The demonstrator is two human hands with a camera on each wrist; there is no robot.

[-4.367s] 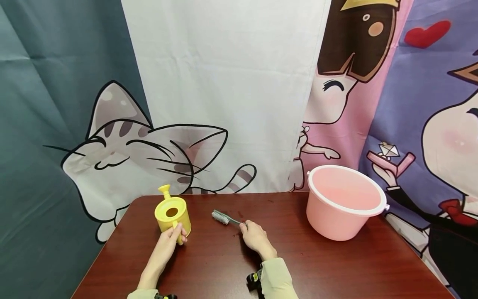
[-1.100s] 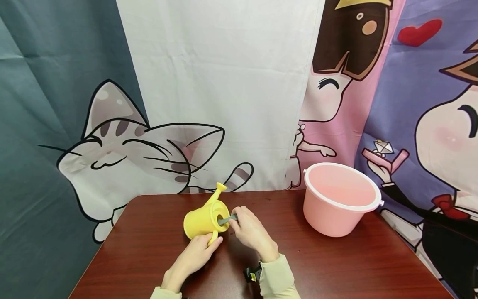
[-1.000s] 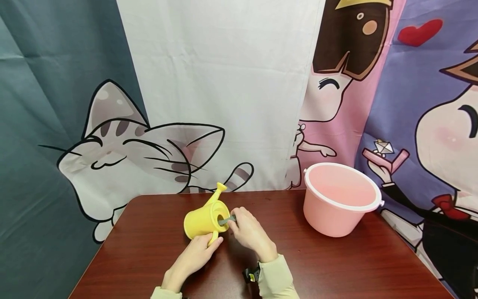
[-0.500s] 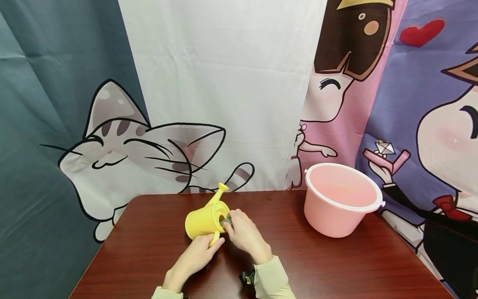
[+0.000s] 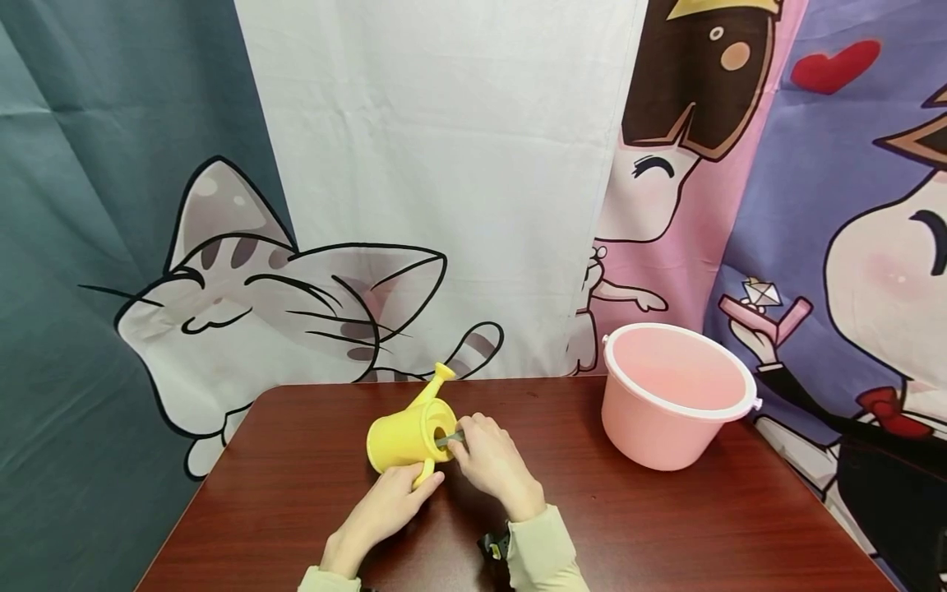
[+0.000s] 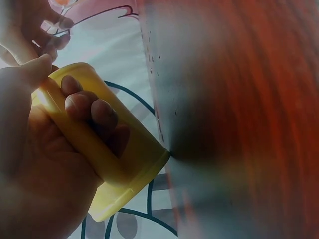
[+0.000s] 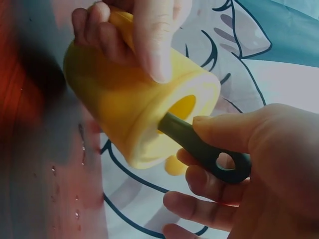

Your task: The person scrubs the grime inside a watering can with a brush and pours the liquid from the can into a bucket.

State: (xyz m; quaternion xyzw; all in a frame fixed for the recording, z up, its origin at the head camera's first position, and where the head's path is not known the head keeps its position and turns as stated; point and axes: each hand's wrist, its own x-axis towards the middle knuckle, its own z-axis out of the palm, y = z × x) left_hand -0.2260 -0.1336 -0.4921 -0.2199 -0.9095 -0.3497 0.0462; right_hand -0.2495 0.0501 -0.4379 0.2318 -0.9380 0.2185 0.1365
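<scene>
A yellow watering can (image 5: 401,440) is tipped on its side, its round top opening facing right and its spout pointing up and back. My left hand (image 5: 385,506) grips its handle, the fingers curled round it in the left wrist view (image 6: 60,129). My right hand (image 5: 494,460) pinches the dark green handle of a brush (image 7: 199,144) between thumb and fingers. That handle, with a hole near its end, runs into the can's opening. The bristle head is hidden inside the watering can.
A pink bucket (image 5: 644,423) with a white rim stands at the back right of the brown wooden table (image 5: 651,526). Water drops (image 7: 77,214) lie on the tabletop. A printed cartoon cloth (image 5: 459,189) hangs behind the table.
Since the earliest frame, the watering can has been tipped and brought right, and the brush has gone into its opening. In the last second, my right hand pushed the brush in, then drew it slightly out.
</scene>
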